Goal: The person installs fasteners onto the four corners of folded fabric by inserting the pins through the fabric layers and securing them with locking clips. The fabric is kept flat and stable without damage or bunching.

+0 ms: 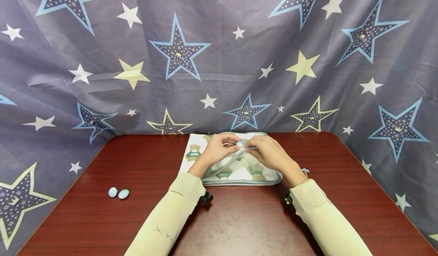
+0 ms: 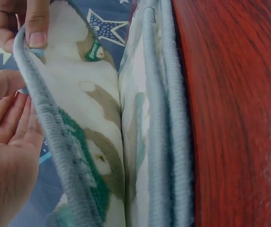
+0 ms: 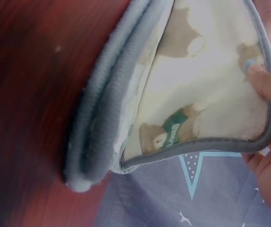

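Note:
A folded baby blanket [image 1: 222,175] with teddy bear prints and grey-blue bound edges lies at the back middle of the table. Its top layer is lifted between both hands. My left hand [image 1: 219,149] pinches a small pale blue piece [image 1: 239,144] at the raised edge; the left wrist view shows its fingers behind the binding. With thumb in front and fingers behind, my right hand [image 1: 268,151] grips the raised edge. In the right wrist view that thumb [image 3: 263,81] presses a light blue bit [image 3: 249,64] against the cloth.
Two pale blue egg-shaped pieces [image 1: 118,193] lie on the left of the dark red wooden table [image 1: 154,165]. A grey curtain [image 1: 219,58] printed with stars hangs right behind the table's back edge.

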A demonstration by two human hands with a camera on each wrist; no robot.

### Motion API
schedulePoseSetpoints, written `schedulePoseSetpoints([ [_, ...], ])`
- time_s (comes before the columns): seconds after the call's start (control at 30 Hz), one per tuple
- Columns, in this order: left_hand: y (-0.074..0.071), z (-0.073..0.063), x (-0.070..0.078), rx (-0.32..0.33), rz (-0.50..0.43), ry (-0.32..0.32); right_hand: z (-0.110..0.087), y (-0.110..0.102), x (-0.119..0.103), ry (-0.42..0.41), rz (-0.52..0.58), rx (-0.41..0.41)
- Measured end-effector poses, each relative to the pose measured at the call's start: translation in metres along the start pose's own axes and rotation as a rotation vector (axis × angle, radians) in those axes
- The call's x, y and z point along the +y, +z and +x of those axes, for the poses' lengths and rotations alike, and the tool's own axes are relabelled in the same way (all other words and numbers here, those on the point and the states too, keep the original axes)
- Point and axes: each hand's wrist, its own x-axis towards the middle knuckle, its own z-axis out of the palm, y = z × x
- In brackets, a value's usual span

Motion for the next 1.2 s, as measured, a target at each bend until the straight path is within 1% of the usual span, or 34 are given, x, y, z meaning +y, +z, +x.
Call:
schedulePoseSetpoints([
  [0.27,0.002,-0.001,0.005,-0.044,0.056,0.046,0.001,-0.001,-0.001,0.001,-0.006,0.024],
  [0.4,0.002,-0.002,0.008,-0.057,0.060,0.031,0.000,-0.003,-0.002,0.014,-0.001,0.039],
  [0.47,0.003,-0.002,0.009,-0.061,0.064,0.018,0.000,-0.003,-0.002,0.019,0.001,0.033],
  [0.53,0.003,-0.003,0.009,-0.055,0.088,0.014,0.000,-0.004,-0.002,0.027,0.005,0.020],
  [0.63,0.003,-0.004,0.011,-0.040,0.172,0.044,0.000,-0.004,-0.001,0.036,0.013,0.015],
  [0.7,0.003,-0.007,0.014,-0.055,0.253,0.075,0.000,-0.004,0.000,0.043,0.020,0.021],
  [0.8,0.004,-0.011,0.017,-0.114,0.377,0.109,-0.001,-0.004,0.002,0.052,0.032,0.035],
  [0.87,0.006,-0.012,0.018,-0.158,0.439,0.121,-0.001,-0.005,0.003,0.053,0.046,0.037],
  [0.9,0.007,-0.012,0.018,-0.170,0.469,0.124,-0.001,-0.006,0.003,0.053,0.057,0.033],
  [0.97,0.009,-0.011,0.018,-0.182,0.508,0.132,-0.001,-0.007,0.005,0.053,0.089,0.012],
  [1.1,0.014,-0.008,0.019,-0.198,0.567,0.142,-0.001,-0.014,0.007,0.062,0.156,-0.058],
  [1.2,0.016,-0.006,0.017,-0.215,0.585,0.131,-0.003,-0.023,0.013,0.088,0.180,-0.068],
])
